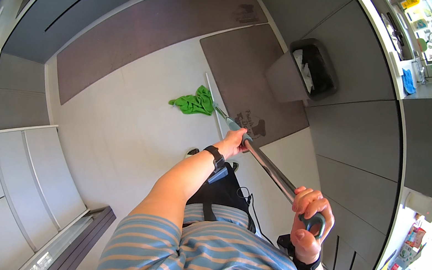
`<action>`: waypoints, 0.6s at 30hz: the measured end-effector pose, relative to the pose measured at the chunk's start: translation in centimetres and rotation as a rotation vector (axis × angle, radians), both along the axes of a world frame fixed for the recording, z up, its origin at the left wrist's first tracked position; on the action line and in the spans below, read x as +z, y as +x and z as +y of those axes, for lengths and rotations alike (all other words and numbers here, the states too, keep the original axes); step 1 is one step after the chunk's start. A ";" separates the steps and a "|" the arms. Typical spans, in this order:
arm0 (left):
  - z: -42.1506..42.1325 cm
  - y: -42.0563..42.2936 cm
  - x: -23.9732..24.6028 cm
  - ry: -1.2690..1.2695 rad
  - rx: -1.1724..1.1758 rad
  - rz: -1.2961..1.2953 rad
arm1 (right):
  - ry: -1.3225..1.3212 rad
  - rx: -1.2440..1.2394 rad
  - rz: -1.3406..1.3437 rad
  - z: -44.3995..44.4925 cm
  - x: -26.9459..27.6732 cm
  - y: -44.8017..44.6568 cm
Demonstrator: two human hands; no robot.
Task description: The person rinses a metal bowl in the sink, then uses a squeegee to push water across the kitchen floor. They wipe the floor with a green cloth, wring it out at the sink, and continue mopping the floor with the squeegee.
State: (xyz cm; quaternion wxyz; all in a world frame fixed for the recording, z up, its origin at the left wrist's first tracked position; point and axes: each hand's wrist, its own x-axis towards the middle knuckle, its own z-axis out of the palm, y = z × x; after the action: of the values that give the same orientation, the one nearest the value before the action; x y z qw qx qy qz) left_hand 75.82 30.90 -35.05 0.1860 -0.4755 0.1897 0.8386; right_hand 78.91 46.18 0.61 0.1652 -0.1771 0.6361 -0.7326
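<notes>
Both my hands grip a long metal pole that slants down across the view. My left hand is wrapped around the lower grey-green sleeve. At the upper end, my right hand holds the dark green loop-ended grip, its fingers over the shaft. A thin white bar, like the head of a floor squeegee or flat mop, lies on the floor at the far end. Against its left side a crumpled green cloth rests on the pale floor. The joint between pole and bar is too small to make out.
Brown mats lie ahead, one along the cabinets. A waste bin with a black rim stands on the right mat by grey cabinets. White drawers are at left, near an opened dark-edged panel. A cable hangs at my waist.
</notes>
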 end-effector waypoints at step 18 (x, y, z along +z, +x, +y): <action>-9.5 -1.9 3.9 0.088 0.229 0.138 | 0.064 0.084 0.199 -8.4 -1.1 1.3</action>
State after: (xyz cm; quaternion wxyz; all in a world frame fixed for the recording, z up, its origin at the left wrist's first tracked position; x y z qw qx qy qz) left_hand 73.91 21.39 -31.14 0.0965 -0.4266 0.1095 0.8926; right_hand 80.17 37.82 -0.44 0.1371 -0.2700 0.6646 -0.6830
